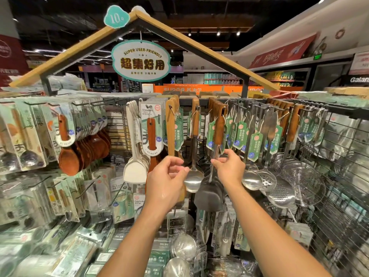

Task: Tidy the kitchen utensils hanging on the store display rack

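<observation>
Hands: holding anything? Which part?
Left hand pinches the steel spoon at its neck; right hand pinches the dark turner by its shaft.

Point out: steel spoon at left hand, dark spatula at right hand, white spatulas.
steel spoon [192, 180], head view, on its bowl
dark spatula [209, 193], head view, on its blade
white spatulas [134, 172], head view, on front blade

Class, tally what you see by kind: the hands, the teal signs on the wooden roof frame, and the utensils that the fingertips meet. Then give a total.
Hands: 2 (left hand, right hand)
Teal signs: 2 (cloud sign, oval sign)
Utensils at the fingertips: 2 (steel spoon, dark spatula)
Total: 6
</observation>
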